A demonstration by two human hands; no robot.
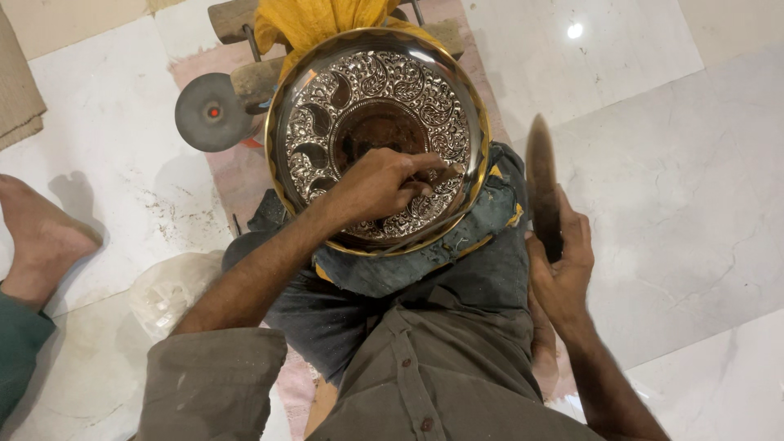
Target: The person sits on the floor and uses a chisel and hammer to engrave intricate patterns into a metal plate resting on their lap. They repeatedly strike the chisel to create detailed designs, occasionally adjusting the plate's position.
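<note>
Now we brace the plate (377, 135) on our lap | left hand (377, 186) pinches a punch (447, 173) at its 4 o'clock | right hand (562, 265) grips a blurred hammer (542, 184) at 3 o'clock | embossing looks nearly all done; centre plain.

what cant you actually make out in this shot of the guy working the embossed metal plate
- Head view: the tool tip under the left hand on the plate; the fingers cover it.
- The dark tool in the right hand; motion blur hides its shape.
- The plate's support; yellow cloth and plate cover it.
- The bare foot's owner; left edge cuts them off.
</note>
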